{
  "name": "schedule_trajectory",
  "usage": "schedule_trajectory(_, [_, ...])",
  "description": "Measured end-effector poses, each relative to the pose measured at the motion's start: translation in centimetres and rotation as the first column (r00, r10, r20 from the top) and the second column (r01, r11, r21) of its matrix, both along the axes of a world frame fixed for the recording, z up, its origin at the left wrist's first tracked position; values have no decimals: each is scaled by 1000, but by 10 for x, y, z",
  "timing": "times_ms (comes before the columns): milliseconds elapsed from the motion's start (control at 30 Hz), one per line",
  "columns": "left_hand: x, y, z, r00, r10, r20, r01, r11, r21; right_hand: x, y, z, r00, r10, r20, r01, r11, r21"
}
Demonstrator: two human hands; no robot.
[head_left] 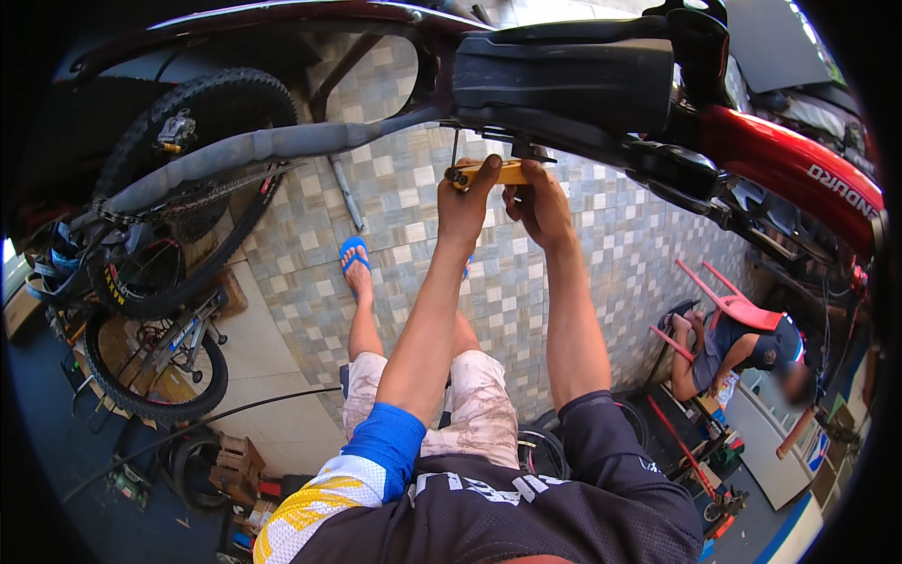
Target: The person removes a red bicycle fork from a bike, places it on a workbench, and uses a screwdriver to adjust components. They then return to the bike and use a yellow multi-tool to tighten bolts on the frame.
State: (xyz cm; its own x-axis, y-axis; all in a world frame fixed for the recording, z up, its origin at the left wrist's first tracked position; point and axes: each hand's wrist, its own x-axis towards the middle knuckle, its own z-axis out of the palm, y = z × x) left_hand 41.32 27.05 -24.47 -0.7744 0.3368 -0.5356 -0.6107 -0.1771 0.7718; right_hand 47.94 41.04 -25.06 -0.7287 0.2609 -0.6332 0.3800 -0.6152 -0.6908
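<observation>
Under the raised bicycle, my left hand [460, 209] and my right hand [545, 211] pinch a yellow folding hex key set [508, 173] from either end. One thin dark key stands up from its left end toward the underside of the bike. I cannot tell whether the tip sits in a bolt. Above my hands is the bike's black lower cover [564, 80]. The chainstay [282, 141], in a dark wrap, runs off to the left, and the red frame tube [785, 155] to the right.
The rear wheel [254, 103] hangs at the left, above another bike's wheel [155, 362]. A metal stand leg [346, 193] touches the tiled floor. At the right, another person [752, 352] sits on a red plastic chair [742, 305]. A wooden crate [237, 467] lies lower left.
</observation>
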Motion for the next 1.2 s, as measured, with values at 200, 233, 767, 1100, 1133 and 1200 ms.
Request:
schedule_trajectory(200, [0, -16, -6, 976, 130, -177, -163, 969, -184, 11, -8, -1, 997, -77, 28, 76, 995, 59])
schedule_trajectory(233, [-1, -15, -6, 970, 132, -205, -172, 966, -193, 12, -8, -2, 995, -93, 39, 90, 993, 71])
schedule_trajectory(767, [-4, -17, -16, 892, 48, 450, -326, 758, 565, 0, -84, 142, 953, 73, 293, -299, 363, 882])
schedule_trajectory(1100, [8, -14, -22, 852, 85, 517, -515, 309, 799, -76, -128, 138, 770, 535, 349, -172, -353, 920])
schedule_trajectory(1133, [8, -15, -17, 844, 116, 524, -531, 321, 784, -82, -131, 135, 762, 523, 382, -174, -403, 899])
schedule_trajectory(1200, [-2, -20, -10, 827, 176, 533, -557, 381, 738, -91, -136, 132, 740, 485, 466, -231, -467, 853])
